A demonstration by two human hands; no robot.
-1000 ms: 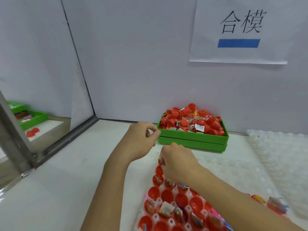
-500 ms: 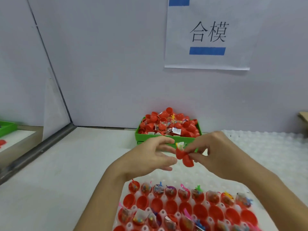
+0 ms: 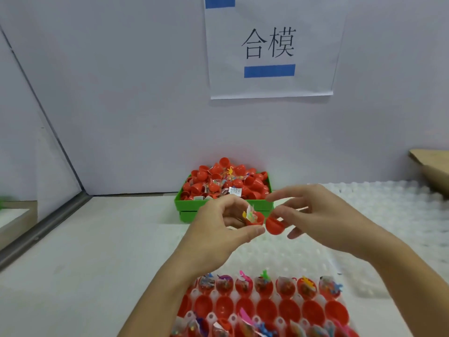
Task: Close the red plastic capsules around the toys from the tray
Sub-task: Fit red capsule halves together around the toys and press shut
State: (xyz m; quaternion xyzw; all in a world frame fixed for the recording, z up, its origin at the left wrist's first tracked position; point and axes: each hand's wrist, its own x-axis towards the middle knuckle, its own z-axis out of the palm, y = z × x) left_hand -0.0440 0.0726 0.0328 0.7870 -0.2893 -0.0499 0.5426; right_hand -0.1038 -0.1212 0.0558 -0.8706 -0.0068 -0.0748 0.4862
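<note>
A white paper sign [image 3: 269, 48] hangs on the pale wall [image 3: 136, 93] well above and beyond the hands, printed with two black characters over a blue bar [image 3: 269, 70]; a second blue bar [image 3: 220, 1] shows at its top edge. Far to the left of the hands, a grey metal rail [image 3: 46, 227] runs along the white tabletop [image 3: 85, 251]. Far right, beyond the hands, lies a brown cardboard piece [image 3: 432, 171].

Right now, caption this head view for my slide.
Left hand holds a toy-filled capsule half; right hand brings the lid.
</note>
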